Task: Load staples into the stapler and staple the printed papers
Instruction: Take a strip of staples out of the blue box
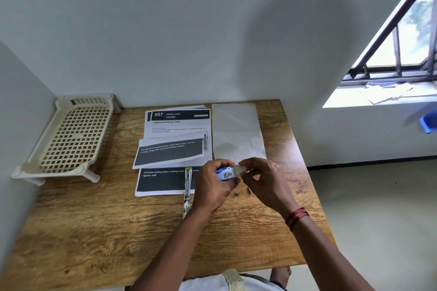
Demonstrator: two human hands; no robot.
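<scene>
A small blue and white staple box [225, 173] is held above the wooden table [94, 231]. My left hand [212, 184] grips the box body. My right hand [262, 177] pinches the box's grey end flap. A metal stapler [188, 192] lies opened out flat, partly on the lowest printed sheet, just left of my left wrist. The printed papers [175, 148] lie in a loose stack in the middle of the table, with one sheet folded over. A blank white sheet [236, 132] lies to their right.
A cream plastic lattice rack [71, 139] stands at the table's back left corner against the wall. A window sill with papers [387, 93] is off to the right. Small scraps [236, 193] lie on the table under my hands.
</scene>
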